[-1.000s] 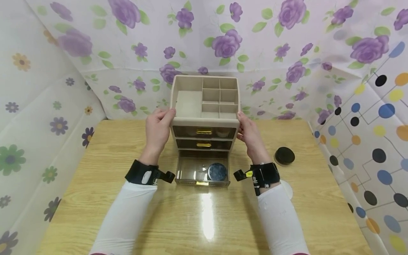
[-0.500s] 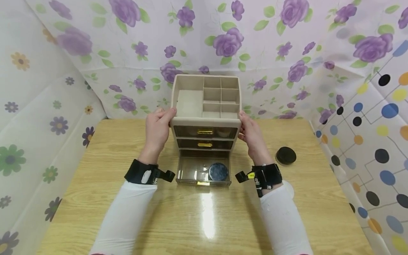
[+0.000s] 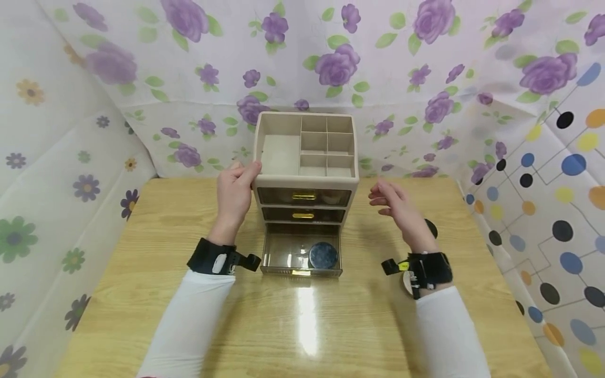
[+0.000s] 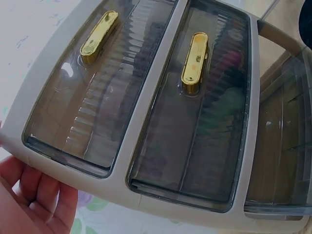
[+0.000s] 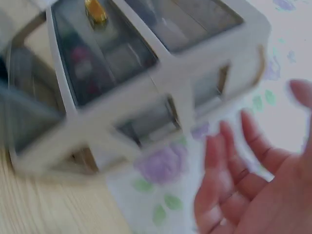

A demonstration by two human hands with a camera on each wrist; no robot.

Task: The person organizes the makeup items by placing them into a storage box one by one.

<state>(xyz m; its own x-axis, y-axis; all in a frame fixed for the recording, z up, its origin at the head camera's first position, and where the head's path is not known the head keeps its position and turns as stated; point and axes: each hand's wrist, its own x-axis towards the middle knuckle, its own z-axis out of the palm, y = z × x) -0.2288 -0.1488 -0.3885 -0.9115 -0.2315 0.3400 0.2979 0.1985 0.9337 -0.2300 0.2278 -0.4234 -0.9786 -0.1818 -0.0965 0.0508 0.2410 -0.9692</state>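
Note:
A beige drawer organizer stands at the back of the table, with a compartmented top and smoky drawers with gold handles. Its lowest drawer is pulled out and holds a round dark disc. My left hand grips the organizer's upper left front corner, thumb on the rim; in the left wrist view its fingers curl against the side wall. Off to the right, my right hand hangs in the air with loosely bent fingers and nothing in them. The right wrist view shows a gap between those fingers and the organizer.
Partly behind my right wrist lies a round black-topped container. A pale round piece shows under the right wristband. Flowered cloth hangs right behind the organizer, and a dotted sheet borders the table on the right.
My right hand has let go of the organizer's right corner and moved right, now covering part of the black-topped container. The left hand and the organizer have stayed in place.

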